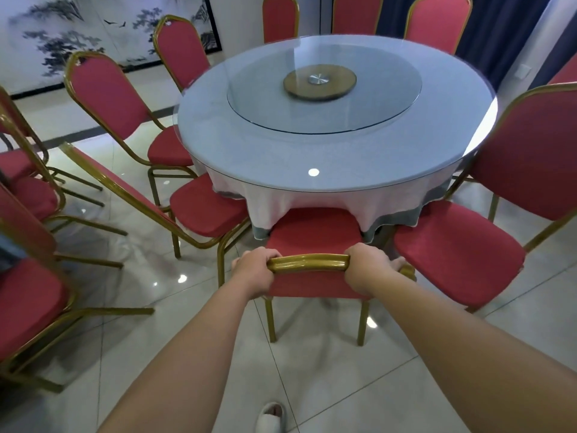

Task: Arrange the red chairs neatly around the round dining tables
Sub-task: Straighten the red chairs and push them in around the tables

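Item one: the red chair (313,232) stands at lower centre of the frame. It faces the round table (312,185), and the front edge of its seat sits under the hanging tablecloth (281,204). My left hand (254,270) grips the left end of its gold top rail (307,263) with the fingers curled over the tube. My right hand (370,267) grips the right end in the same way.

Item two: the right neighbour chair (462,257), at right of the frame, has its seat just beside the held seat. It is angled toward the table. The left neighbour chair (206,207) is turned askew, with one seat corner near the cloth.

Item three: two more chairs (109,92) stand at the table's left edge, and three chair backs (279,20) show beyond its top edge. A cluster of other chairs (28,295) occupies the left border, well apart from the table.

Item four: a glass turntable (324,120) lies on the tabletop. A white slipper (271,415) shows at bottom centre on the tiled floor (312,385).
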